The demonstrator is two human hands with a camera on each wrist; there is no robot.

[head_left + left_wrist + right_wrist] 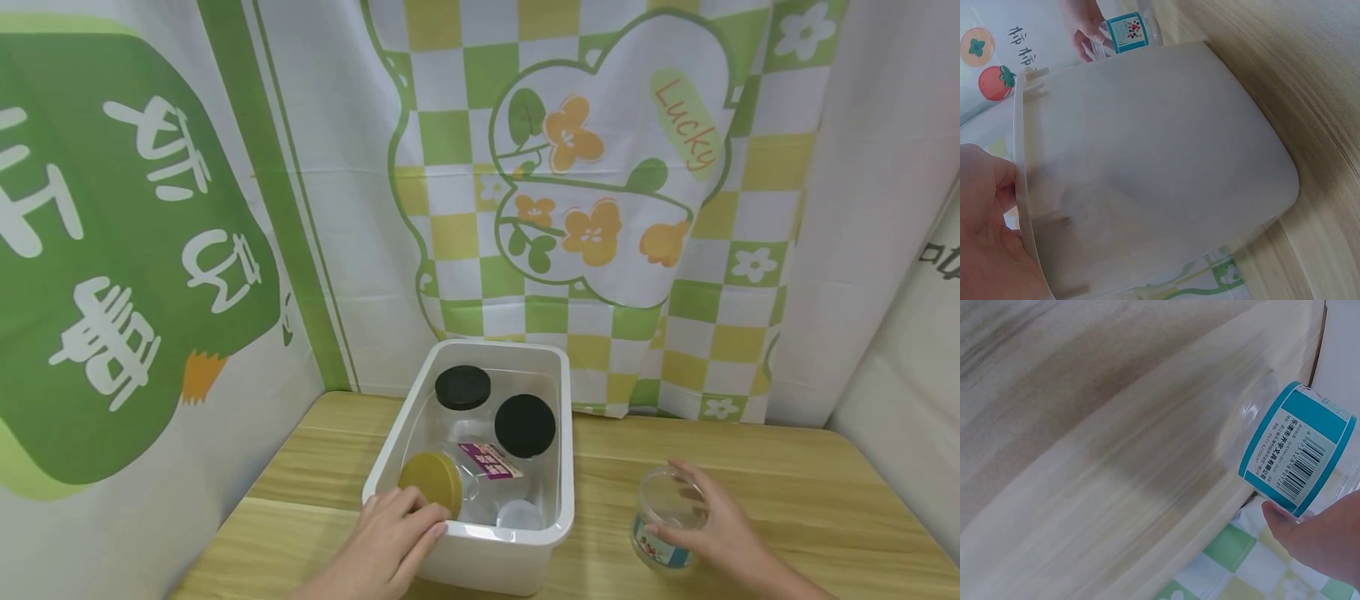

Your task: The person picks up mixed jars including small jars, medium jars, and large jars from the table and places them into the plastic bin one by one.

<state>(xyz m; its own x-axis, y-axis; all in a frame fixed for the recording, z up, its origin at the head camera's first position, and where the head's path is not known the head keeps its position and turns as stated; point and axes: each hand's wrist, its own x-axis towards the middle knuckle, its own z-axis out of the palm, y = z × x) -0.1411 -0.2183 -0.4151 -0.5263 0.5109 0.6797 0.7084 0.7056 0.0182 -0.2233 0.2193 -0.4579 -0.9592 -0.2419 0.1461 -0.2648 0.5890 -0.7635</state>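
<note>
In the head view my left hand grips the near rim of a white plastic bin, its fingers bent over the edge. The left wrist view shows the same rim under the hand, with the bin's wall filling the picture. On the right my right hand holds a clear, lidless jar around its upper side, thumb and fingers on opposite sides. The jar stands upright at the tabletop. Its teal-edged label, with a barcode, shows in the right wrist view.
Inside the bin are a black lid, a second black lid, a gold lid, a clear jar with a purple label and a whitish lid. The wooden table meets a printed curtain behind.
</note>
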